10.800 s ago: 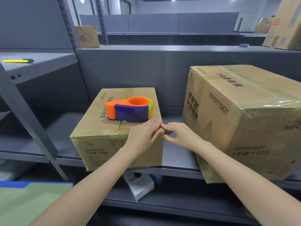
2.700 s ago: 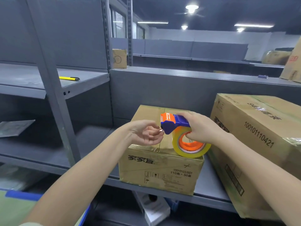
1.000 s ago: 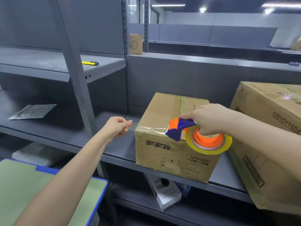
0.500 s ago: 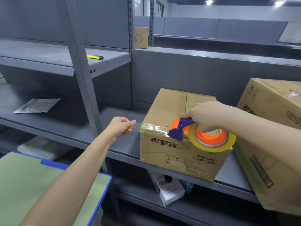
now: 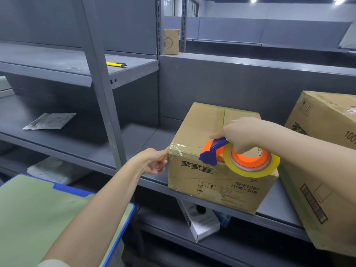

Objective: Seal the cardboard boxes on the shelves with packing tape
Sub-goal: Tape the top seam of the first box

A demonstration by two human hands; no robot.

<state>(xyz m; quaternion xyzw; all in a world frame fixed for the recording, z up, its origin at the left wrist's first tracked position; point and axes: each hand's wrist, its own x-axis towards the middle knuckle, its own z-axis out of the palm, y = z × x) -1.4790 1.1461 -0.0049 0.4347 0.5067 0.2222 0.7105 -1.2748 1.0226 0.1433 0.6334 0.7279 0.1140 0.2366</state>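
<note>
Left hand (image 5: 152, 160) reaches out over the green bin (image 5: 38, 209) and is now right up against the left front corner of the box (image 5: 212, 178). Its fingers are curled, pinching the tape (image 5: 178, 149) end down onto that corner. A second ago this hand was out in the air well left of the box, with the strip stretched across the gap, so the loose end has come in and landed. The strip looks wrinkly and shiny at the corner, then runs along the top front edge to the dispenser (image 5: 211, 155).

Right hand (image 5: 244, 135) has barely moved. It grips the dispenser with fingers hooked into the orange core, and the blue nose rests on that front edge roughly halfway along. The yellowish roll hangs over the box's front face.

The box sits on the middle shelf (image 5: 138, 139), its front right at the lip, with the big box (image 5: 327, 170) just beside it on the right. The top seam looks taped already, though I can't swear to it.

My read: the start of this strip is anchored, so what's left is dragging the dispenser right along the edge and cutting. I'd rub that crinkled bit flat first or it may peel.

Further back there's a flat packet (image 5: 50, 121) in the left bay, a yellow knife (image 5: 115, 64) on the shelf above it, and a little carton (image 5: 171, 41) way behind.
</note>
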